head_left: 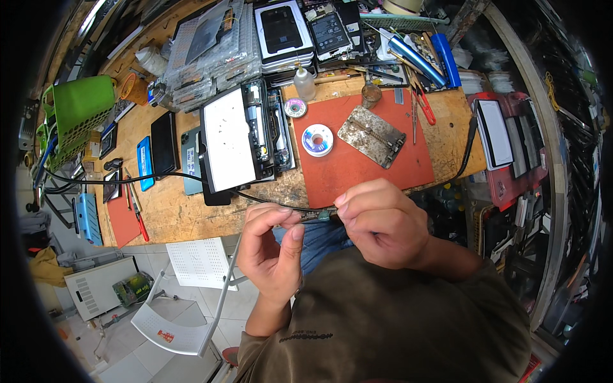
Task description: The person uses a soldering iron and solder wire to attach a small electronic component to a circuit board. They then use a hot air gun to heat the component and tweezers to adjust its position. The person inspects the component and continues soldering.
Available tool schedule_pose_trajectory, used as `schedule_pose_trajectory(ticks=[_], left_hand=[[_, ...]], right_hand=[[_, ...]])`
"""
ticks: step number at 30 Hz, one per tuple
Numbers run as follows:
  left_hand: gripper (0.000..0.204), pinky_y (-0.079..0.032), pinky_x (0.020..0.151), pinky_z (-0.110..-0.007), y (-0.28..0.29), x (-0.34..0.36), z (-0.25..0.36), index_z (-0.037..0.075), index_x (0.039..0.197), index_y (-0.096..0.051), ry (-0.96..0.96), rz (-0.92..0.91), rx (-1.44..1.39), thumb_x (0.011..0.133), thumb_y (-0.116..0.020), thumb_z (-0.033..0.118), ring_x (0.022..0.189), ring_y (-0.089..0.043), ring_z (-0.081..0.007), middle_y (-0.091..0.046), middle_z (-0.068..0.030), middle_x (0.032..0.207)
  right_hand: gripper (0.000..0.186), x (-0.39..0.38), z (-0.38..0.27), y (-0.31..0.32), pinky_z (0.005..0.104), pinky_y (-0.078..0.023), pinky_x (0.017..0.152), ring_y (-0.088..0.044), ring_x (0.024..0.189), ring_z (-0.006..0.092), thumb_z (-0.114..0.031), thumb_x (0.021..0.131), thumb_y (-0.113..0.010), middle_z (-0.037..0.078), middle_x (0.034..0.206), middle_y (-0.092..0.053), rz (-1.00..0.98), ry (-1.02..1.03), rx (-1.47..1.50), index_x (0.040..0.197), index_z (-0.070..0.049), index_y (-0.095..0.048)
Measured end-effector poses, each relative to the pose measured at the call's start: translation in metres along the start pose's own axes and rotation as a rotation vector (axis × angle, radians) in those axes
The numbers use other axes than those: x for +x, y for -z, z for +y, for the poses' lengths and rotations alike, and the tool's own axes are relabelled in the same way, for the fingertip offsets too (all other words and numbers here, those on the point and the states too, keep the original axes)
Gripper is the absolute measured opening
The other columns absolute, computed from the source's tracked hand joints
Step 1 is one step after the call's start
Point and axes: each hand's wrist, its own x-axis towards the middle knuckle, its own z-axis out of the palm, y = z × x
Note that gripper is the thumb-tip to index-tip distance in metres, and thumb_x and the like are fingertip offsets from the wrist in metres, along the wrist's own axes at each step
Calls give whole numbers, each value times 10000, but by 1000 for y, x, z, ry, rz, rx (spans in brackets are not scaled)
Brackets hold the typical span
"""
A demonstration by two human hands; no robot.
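Over the bench's front edge, my left hand (271, 246) pinches a small dark green strip that looks like a phone circuit board (316, 217) between thumb and fingers. My right hand (386, 223) is closed in a pinch at the strip's right end; whether its fingertips grip the strip or a tiny piece beside it is too small to tell. Just beyond lies a red mat (325, 175) with a stained metal board holder (370, 137). Left of the holder are a solder spool (309, 145) and a smaller spool (289, 110).
An opened tablet (230, 140) and several phones lie left on the wooden bench (179, 217). A black cable (185, 175) crosses toward my hands. Behind the mat stands a dropper bottle (304, 84); red-handled pliers (424, 105) lie right. A white chair (172, 325) stands lower left.
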Motion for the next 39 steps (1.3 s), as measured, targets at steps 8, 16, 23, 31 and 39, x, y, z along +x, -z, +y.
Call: schedule_pose_trajectory(ticks=[8,16,23,31,39], left_hand=[[162,-544,929,-379,1,4,-3,-18,1070,-713,-70,-70,-26,950,-778,-104,1026,-670,-252,-737,-124,1040],[235,-560,955,-373,-2,1,-1,-2,1138,-656,-32,-44,-92,963,-759,-119,1040,-678,-237,-717,-134,1067],[388,-558,998,-374,-3,-2,-5,10,1282,-573,-75,-27,-139,966,-755,-124,1081,-680,-234,-729,-151,1102],[300,-578,936,-332,-9,-6,-9,1,1289,-602,41,87,-163,1026,-729,-66,1080,-696,-198,-743,-134,1116],[170,-582,912,-289,-41,-22,-40,-13,1228,-673,446,-24,-556,1083,-734,51,1022,-710,-117,-764,-81,1131]], right_hand=[[360,1,2,1,403,-666,845,-768,1031,336,171,758,-848,128,1083,-733,-32,53,-49,1009,-22,-677],[373,2,2,3,393,-686,823,-776,999,317,194,811,-827,123,1053,-737,-50,81,-88,1017,-37,-620],[360,-2,3,0,413,-649,854,-762,1039,352,165,735,-851,133,1087,-735,-8,55,-31,1008,-15,-700],[372,-4,7,2,399,-677,817,-771,981,321,196,797,-828,125,1044,-732,-20,95,-113,1018,-30,-633],[331,-32,31,-14,425,-640,834,-749,1006,351,94,785,-841,146,1105,-736,68,101,-296,1079,17,-710]])
